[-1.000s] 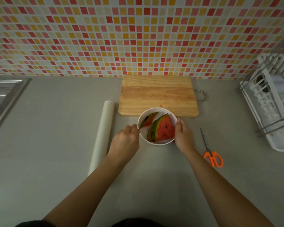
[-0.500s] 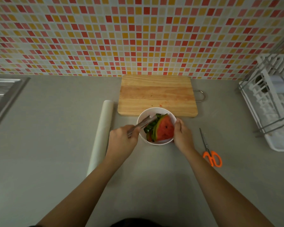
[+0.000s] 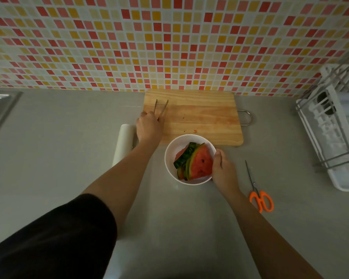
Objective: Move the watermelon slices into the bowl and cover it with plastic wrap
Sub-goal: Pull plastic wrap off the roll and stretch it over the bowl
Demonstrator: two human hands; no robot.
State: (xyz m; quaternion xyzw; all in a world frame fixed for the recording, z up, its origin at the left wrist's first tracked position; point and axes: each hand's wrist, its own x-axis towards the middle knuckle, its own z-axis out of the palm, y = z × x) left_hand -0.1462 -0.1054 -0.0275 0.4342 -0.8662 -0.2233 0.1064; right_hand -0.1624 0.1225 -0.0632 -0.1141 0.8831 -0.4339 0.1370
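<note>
A white bowl (image 3: 170, 156) stands on the grey counter just in front of the wooden cutting board (image 3: 199, 115). Several watermelon slices (image 3: 200, 163) lean together inside it, red flesh and green rind showing. My right hand (image 3: 223, 170) grips the bowl's right rim. My left hand (image 3: 148, 126) is at the board's left edge, holding metal tongs (image 3: 161, 107) whose open tips point away over the board with nothing between them. A roll of plastic wrap (image 3: 123, 142) lies lengthwise left of the bowl, partly hidden under my left forearm.
Orange-handled scissors (image 3: 259, 195) lie on the counter right of the bowl. A white dish rack (image 3: 334, 129) fills the right side. A steel sink edge (image 3: 0, 109) shows at the far left. A tiled wall rises behind the board.
My left hand has pulled the tongs out of the bowl and moved up and left to the cutting board's left edge. The last slice now lies in the bowl. My right hand stays on the rim.
</note>
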